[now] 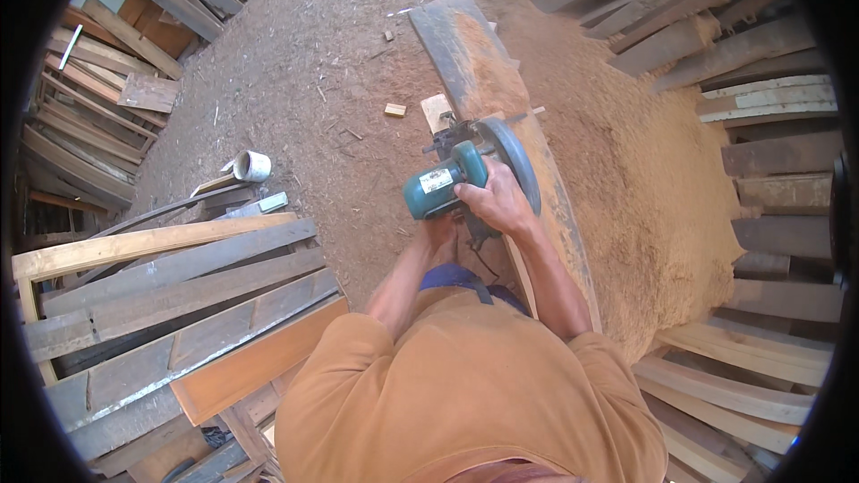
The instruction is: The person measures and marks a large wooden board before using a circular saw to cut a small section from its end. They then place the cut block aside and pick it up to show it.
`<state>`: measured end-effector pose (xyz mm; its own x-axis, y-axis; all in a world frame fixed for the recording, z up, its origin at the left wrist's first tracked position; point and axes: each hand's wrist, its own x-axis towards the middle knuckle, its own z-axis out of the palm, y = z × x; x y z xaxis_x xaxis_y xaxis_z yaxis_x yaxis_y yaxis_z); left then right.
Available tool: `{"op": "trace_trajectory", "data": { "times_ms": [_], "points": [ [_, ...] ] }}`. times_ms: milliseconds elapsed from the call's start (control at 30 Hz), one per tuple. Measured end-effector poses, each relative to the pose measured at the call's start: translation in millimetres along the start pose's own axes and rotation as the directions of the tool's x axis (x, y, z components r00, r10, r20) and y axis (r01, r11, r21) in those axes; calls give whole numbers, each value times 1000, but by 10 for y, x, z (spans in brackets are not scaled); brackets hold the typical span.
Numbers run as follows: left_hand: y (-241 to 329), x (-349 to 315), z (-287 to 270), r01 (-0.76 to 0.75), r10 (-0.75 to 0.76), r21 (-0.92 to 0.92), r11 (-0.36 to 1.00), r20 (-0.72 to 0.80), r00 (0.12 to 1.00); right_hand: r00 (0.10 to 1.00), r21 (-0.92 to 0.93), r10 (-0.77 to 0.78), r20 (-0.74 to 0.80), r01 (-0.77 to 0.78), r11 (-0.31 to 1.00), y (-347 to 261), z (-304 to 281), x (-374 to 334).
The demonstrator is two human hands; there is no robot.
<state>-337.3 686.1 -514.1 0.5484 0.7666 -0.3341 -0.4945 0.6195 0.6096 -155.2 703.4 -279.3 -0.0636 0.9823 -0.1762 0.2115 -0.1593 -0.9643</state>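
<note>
The circular saw, green-bodied with a grey blade guard, is at the centre of your view, over the long plank. Its motor housing points left and slightly near, overhanging the plank's left edge; the guard's long axis runs from far left to near right, roughly along the plank, whose own long axis slants the same way. Your right hand has its fingers clamped on the saw's handle, the thumb toward the left. Your left hand lies under the near side of the motor housing, largely hidden, so whether its fingers are apart or closed cannot be told. A pale offcut lies just beyond the motor, and a small yellowish block rests on the ground farther left. Sawdust spreads over the ground to the right, while stacked boards and a white pot stand to the left
</note>
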Motion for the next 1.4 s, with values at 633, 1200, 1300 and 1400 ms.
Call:
{"op": "trace_trajectory", "data": {
  "times_ms": [633, 1200, 1300, 1400],
  "points": [
    [681, 653, -19, 27, -18, 68, 997, -120, 993, 997, -6, 77, 9, -77, 997, -292, 0, 876],
    [1735, 936, 170, 11, 7, 228, 974, -80, 997, 980, 129, 109, -163, -89, 988, -793, -193, 1053],
    [1496, 965, -361, 191, -134, 388, 902, -169, 977, 962, 133, 79, -262, -45, 990, -869, -243, 726],
    [1091, 981, -693, 317, -257, 372, 873, -201, 945, 926, 195, 110, -360, -41, 980, -818, -327, 391]
  ]
}}
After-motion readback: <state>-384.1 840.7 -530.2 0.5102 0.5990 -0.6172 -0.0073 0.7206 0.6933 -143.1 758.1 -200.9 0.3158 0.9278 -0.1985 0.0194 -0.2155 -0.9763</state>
